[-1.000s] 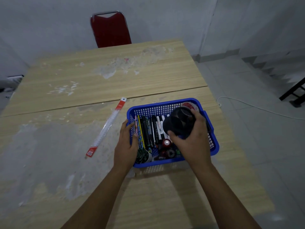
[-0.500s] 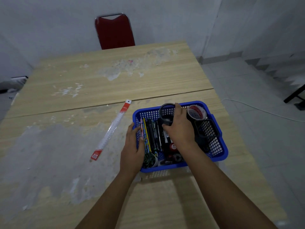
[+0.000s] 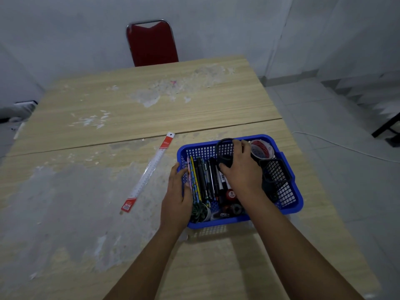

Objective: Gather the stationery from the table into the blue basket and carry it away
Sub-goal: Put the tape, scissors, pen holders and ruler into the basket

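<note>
The blue basket (image 3: 290,189) sits near the right edge of the table (image 3: 151,105), full of pens and a tape roll (image 3: 263,149). The right hand (image 3: 242,169) is wrapped around a black mesh cup (image 3: 225,150), setting it inside, I think. The left hand (image 3: 176,198) lies flat and spread against the basket's left wall to keep it from sliding. A ruler (image 3: 149,173) waits on the table, just left of the basket.

table (image 3: 151,109) far half: open | ruler (image 3: 149,172) left of basket (image 3: 290,213) | basket: crowded
</note>
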